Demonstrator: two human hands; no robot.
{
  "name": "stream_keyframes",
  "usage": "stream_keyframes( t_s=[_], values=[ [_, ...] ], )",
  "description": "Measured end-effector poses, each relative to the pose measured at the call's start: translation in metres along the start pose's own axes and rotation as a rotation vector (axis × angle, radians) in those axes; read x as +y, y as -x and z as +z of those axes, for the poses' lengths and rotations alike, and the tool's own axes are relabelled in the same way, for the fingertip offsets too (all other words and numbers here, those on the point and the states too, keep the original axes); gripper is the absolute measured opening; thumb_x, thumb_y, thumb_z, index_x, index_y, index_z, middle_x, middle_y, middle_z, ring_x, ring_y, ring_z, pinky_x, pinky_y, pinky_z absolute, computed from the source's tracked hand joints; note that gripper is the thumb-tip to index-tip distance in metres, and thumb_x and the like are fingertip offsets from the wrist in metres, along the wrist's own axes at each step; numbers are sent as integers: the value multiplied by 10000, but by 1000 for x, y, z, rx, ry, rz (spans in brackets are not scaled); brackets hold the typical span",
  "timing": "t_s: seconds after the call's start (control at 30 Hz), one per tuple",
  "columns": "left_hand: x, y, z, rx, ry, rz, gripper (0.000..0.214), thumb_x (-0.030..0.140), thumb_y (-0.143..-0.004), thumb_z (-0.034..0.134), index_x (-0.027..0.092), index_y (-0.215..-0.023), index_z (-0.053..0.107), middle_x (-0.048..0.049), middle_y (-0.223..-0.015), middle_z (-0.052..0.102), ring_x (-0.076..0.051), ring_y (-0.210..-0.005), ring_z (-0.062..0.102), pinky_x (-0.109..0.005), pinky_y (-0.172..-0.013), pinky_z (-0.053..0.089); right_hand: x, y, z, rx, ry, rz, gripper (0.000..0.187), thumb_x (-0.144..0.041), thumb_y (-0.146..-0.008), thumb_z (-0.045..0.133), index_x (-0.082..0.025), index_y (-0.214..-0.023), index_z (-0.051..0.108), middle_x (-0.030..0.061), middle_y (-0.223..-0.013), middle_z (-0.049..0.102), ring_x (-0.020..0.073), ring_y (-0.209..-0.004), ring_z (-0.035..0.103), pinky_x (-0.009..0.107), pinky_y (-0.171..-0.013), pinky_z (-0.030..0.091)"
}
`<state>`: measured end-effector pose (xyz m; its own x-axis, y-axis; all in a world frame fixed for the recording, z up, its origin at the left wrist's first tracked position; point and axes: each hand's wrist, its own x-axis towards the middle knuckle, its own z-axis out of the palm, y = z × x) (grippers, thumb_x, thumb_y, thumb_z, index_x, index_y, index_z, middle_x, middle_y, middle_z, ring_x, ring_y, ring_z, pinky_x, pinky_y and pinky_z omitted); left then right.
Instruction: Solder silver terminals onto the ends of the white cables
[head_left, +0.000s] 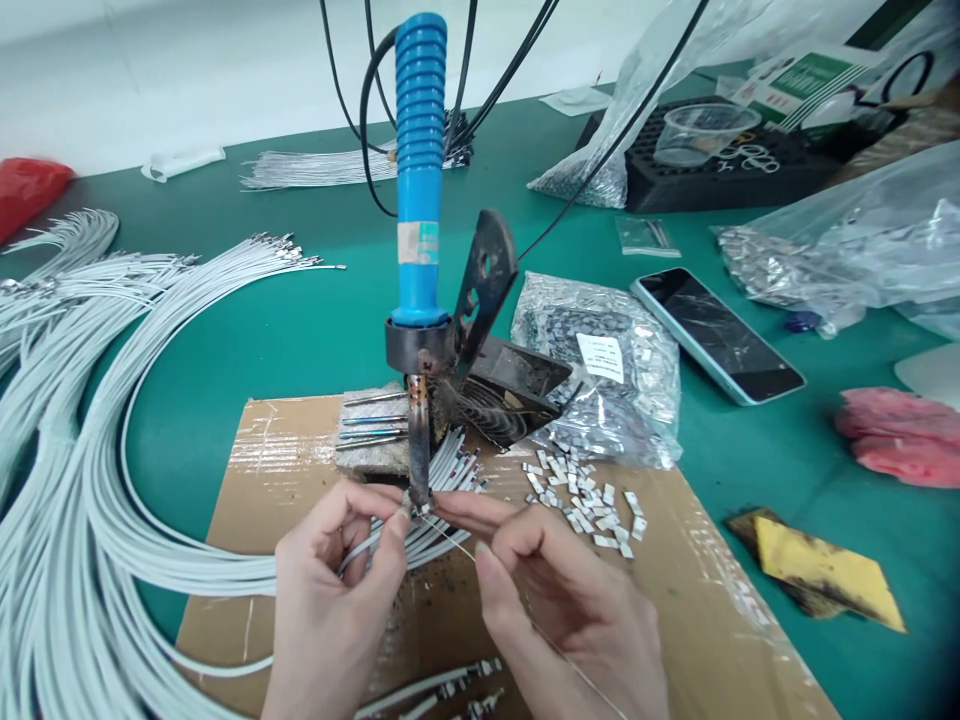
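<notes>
A blue-handled soldering iron (420, 180) stands upright in a dark metal stand (495, 385), its tip pointing down over a cardboard sheet (697, 610). My left hand (337, 590) pinches the end of a white wire (360, 548) right under the tip. My right hand (570, 610) pinches a thin strand of solder wire (457, 538) that runs toward the tip. Both hands meet at the iron's tip. A bundle of white wires (450, 470) lies just behind my fingers.
Several small metal terminals (585, 495) lie scattered on the cardboard, beside a plastic bag of them (600, 370). Long white wire bundles (67, 480) curve across the left of the green table. A phone (716, 335), a yellow sponge (825, 570) and more bags sit at right.
</notes>
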<state>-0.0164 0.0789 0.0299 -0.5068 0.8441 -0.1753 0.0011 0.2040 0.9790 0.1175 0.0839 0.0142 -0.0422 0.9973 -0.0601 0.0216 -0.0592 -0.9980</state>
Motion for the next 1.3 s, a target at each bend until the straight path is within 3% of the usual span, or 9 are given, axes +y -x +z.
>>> stream_keyframes(
  t_s=[0.33, 0.63, 0.77, 1.03, 1.23, 1.3],
  values=[
    [-2, 1, -1, -3, 1, -33, 99, 148, -707, 769, 210, -653, 713, 19, -740, 747, -98, -624, 638, -131, -572, 493, 4, -1, 0, 11, -20, -9, 235, -216, -926, 614, -250, -694, 595, 0, -1077, 819, 148, -997, 776, 164, -832, 548],
    [-5, 2, -2, 15, -107, 25, 111, 175, -738, 735, 213, -645, 687, 5, -771, 724, -111, -605, 545, -193, -466, 334, 5, 1, 1, 18, -24, -2, 246, -245, -947, 612, -243, -702, 601, 39, -1132, 809, 166, -976, 778, 191, -834, 541],
    [-6, 3, -2, 23, -126, 45, 121, 185, -749, 723, 219, -642, 678, -3, -780, 720, -135, -678, 578, -211, -444, 277, 6, 2, 2, 16, -27, 13, 248, -253, -946, 625, -237, -701, 592, 37, -1146, 806, 163, -952, 785, 171, -740, 537],
    [-7, 4, -3, 16, -137, 52, 134, 216, -777, 710, 222, -647, 679, -11, -805, 730, -147, -714, 603, -218, -440, 275, 5, 2, 3, 22, -73, 46, 241, -253, -924, 655, -232, -690, 602, 62, -1152, 800, 182, -965, 785, 180, -753, 556],
    [-6, 4, -4, 10, -129, 32, 140, 238, -791, 713, 225, -655, 683, -18, -838, 740, -164, -773, 629, -213, -439, 281, 7, 2, 2, 2, -81, 38, 234, -233, -920, 647, -232, -692, 593, 59, -1148, 802, 152, -785, 776, 199, -685, 574],
    [-6, 4, -3, 8, -122, 33, 143, 242, -793, 718, 225, -654, 686, -19, -849, 741, -164, -778, 633, -212, -440, 287, 7, 3, 2, 7, -72, 40, 237, -232, -925, 638, -233, -693, 589, 66, -1162, 799, 172, -832, 787, 205, -676, 582]
  ],
)
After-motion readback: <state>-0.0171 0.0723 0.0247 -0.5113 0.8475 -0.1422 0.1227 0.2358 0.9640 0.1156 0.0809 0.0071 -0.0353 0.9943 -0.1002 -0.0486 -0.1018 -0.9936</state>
